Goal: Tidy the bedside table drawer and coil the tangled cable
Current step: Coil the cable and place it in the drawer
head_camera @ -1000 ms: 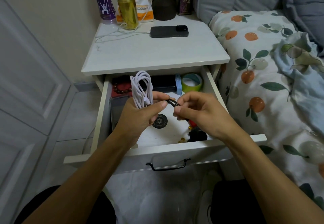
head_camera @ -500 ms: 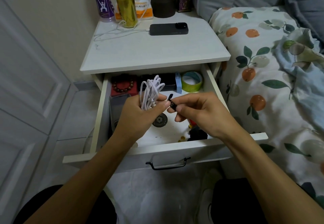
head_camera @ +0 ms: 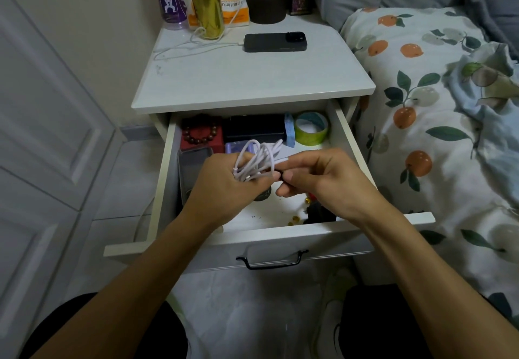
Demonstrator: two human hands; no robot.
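Above the open drawer (head_camera: pixel 346 131), the left hand (head_camera: pixel 224 184) grips the bunched white cable (head_camera: pixel 257 162), the right hand's (head_camera: pixel 317 176) fingers (head_camera: pixel 289 174) pinching its end, with tape (head_camera: pixel 310 132) and beads (head_camera: pixel 200 134) lying beyond them.

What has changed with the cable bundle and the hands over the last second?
The left hand has tipped the white cable bundle from upright toward the right hand, which has closed in and still pinches a small black piece. Both grips are unchanged. The drawer contents look unmoved.
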